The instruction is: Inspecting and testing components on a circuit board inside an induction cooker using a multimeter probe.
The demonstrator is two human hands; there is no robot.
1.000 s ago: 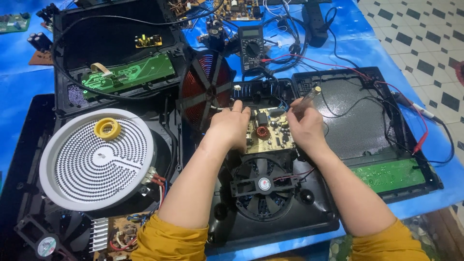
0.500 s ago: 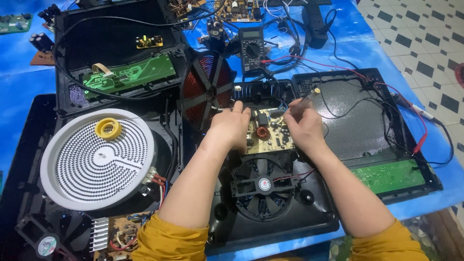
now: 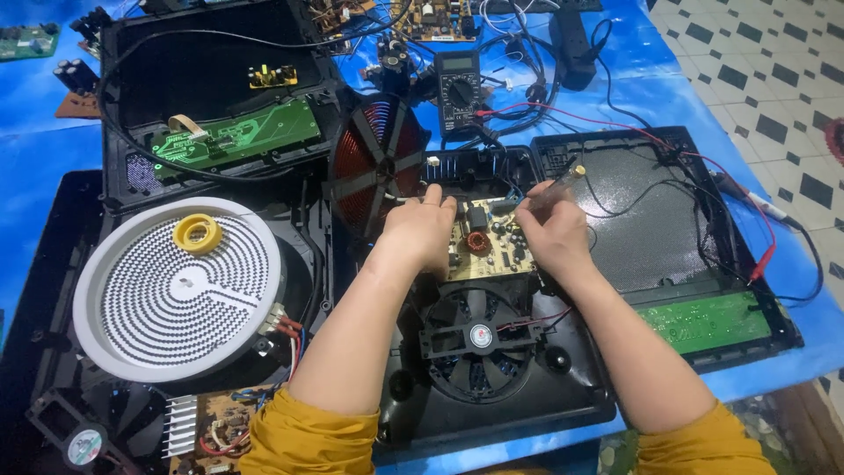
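At far left lies one white radiant heating disc point(image 3: 176, 290), then one copper coil point(image 3: 374, 167). Left hand point(image 3: 420, 230) rests curled fingers on one beige circuit board point(image 3: 488, 246); right hand point(image 3: 549, 230) pinches one thin probe point(image 3: 563, 179). One fan point(image 3: 479, 339) sits nearer.

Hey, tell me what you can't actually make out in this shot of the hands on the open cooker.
Head view only:
- The circuit board: its left part is hidden under the left hand.
- Right hand: the fingers cover most of a thin tool; its grip cannot be judged.
- Meter: the screen is too small to read.
- Boards at the top edge: cut off by the frame.
- Small fan at lower left: partly cut off.
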